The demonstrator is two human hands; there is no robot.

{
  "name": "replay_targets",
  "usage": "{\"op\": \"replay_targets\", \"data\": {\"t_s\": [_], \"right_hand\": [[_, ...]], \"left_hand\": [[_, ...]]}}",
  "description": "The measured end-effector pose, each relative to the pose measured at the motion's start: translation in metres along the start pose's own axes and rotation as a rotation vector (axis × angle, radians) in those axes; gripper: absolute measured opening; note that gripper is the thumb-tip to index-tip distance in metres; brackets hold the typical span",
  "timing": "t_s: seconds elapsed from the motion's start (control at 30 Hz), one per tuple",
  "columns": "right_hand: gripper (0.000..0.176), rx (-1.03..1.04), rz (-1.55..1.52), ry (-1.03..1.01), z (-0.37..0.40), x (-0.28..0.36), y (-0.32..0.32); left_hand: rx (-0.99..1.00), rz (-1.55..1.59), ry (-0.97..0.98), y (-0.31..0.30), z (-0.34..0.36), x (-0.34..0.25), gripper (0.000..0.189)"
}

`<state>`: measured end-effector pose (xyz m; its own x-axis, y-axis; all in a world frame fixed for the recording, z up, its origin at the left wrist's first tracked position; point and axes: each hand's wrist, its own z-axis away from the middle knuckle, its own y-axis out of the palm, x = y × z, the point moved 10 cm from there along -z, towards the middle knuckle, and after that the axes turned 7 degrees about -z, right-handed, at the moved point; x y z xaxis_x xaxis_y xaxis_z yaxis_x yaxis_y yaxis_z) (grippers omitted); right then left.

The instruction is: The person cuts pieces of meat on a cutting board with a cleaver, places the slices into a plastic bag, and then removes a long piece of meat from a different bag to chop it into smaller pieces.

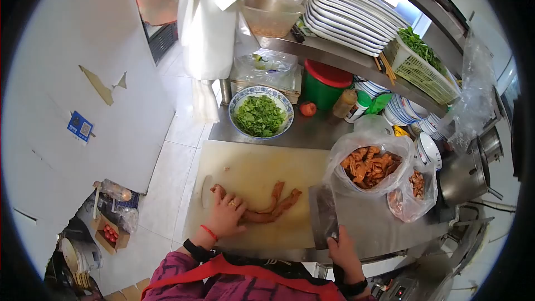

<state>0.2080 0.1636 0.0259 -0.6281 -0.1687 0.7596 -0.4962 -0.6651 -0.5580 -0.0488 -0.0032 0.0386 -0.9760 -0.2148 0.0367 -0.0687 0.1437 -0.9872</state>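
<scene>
My left hand (227, 212), with a red string bracelet at the wrist, lies on the left part of the cutting board (256, 161). Its fingers are closed over one end of a long reddish-brown strip of cooked meat (262, 217), which forks toward the right. In my right hand (344, 249) is the handle of a cleaver (324, 212). The broad blade rests across the board's right edge, apart from the meat. A plastic bag of sliced brown meat (371, 167) stands open beyond the cleaver.
Behind the board sits a patterned bowl of chopped greens (259, 116). A smaller bag of meat pieces (417, 185) and a metal pot (462, 173) are at the right. Above, a shelf (323, 50) carries stacked white trays (348, 19) and a basket of greens (423, 67).
</scene>
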Motion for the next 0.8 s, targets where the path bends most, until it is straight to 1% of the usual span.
{"op": "replay_targets", "data": {"t_s": [0.03,0.1,0.13,0.2,0.23,0.27,0.3,0.33,0.4,0.43,0.47,0.5,0.53,0.57,0.6,0.63,0.67,0.7,0.73,0.77,0.8], "right_hand": [[0.036,0.0,-0.076,0.002,-0.002,0.001,0.0],[0.036,0.009,-0.057,-0.009,-0.007,-0.006,-0.001],[0.037,0.007,-0.037,-0.011,-0.009,-0.01,-0.002],[0.036,0.017,-0.032,-0.016,-0.013,-0.012,-0.002],[0.035,0.017,-0.023,-0.011,-0.014,-0.013,-0.003],[0.035,0.021,-0.025,-0.018,-0.015,-0.009,-0.004],[0.034,0.04,0.04,-0.008,-0.014,-0.002,-0.004],[0.033,0.053,0.104,0.002,-0.014,0.003,-0.006],[0.032,0.072,0.13,-0.009,-0.012,0.011,-0.008],[0.031,0.095,0.161,-0.009,-0.01,0.012,-0.008],[0.031,0.066,0.148,-0.003,-0.01,0.008,-0.013],[0.031,0.06,0.171,-0.044,-0.009,0.005,-0.013],[0.031,0.053,0.193,-0.08,-0.007,0.003,-0.014],[0.031,0.018,0.177,-0.06,-0.005,-0.003,-0.02],[0.031,0.025,0.164,-0.07,-0.002,-0.006,-0.021],[0.031,0.029,0.147,-0.079,0.001,-0.007,-0.023],[0.031,-0.016,0.123,-0.054,0.005,-0.009,-0.031],[0.031,0.004,0.109,-0.028,0.009,-0.009,-0.034],[0.031,0.025,0.096,-0.001,0.015,-0.012,-0.036],[0.031,-0.02,0.075,0.026,0.019,-0.022,-0.042],[0.03,-0.007,0.044,0.036,0.019,-0.032,-0.04]], "left_hand": [[0.002,-0.007,-0.011,-0.001,0.002,0.005,0.055],[0.129,0.044,-0.059,0.01,0.007,0.016,0.053],[0.13,0.036,-0.071,0.008,0.006,0.018,0.053],[0.13,0.221,-0.174,0.005,0.004,0.028,0.041],[0.128,0.214,-0.182,0.026,-0.001,0.039,0.041],[0.024,0.169,-0.252,0.058,-0.01,0.066,0.036],[-0.081,0.124,-0.319,0.071,-0.016,0.086,0.031],[-0.088,0.117,-0.316,0.068,-0.026,0.093,0.031],[-0.134,0.178,-0.38,0.059,-0.05,0.112,0.016],[-0.144,0.175,-0.356,0.057,-0.06,0.112,0.016],[-0.051,0.213,-0.409,0.069,-0.064,0.119,0.012],[0.047,0.249,-0.456,0.081,-0.069,0.123,0.01],[0.043,0.248,-0.416,0.077,-0.077,0.119,0.01],[0.12,0.291,-0.321,0.08,-0.085,0.107,0.01],[0.199,0.328,-0.222,0.079,-0.094,0.088,0.01],[0.183,0.323,-0.199,0.063,-0.106,0.067,0.01],[0.177,0.411,-0.105,0.037,-0.122,0.034,0.011],[0.178,0.5,-0.006,0.011,-0.137,-0.002,0.013],[0.178,0.606,0.149,-0.009,-0.153,-0.042,0.014],[0.18,0.714,0.302,-0.029,-0.166,-0.084,0.015],[0.245,0.746,0.416,-0.049,-0.177,-0.125,0.015]]}}
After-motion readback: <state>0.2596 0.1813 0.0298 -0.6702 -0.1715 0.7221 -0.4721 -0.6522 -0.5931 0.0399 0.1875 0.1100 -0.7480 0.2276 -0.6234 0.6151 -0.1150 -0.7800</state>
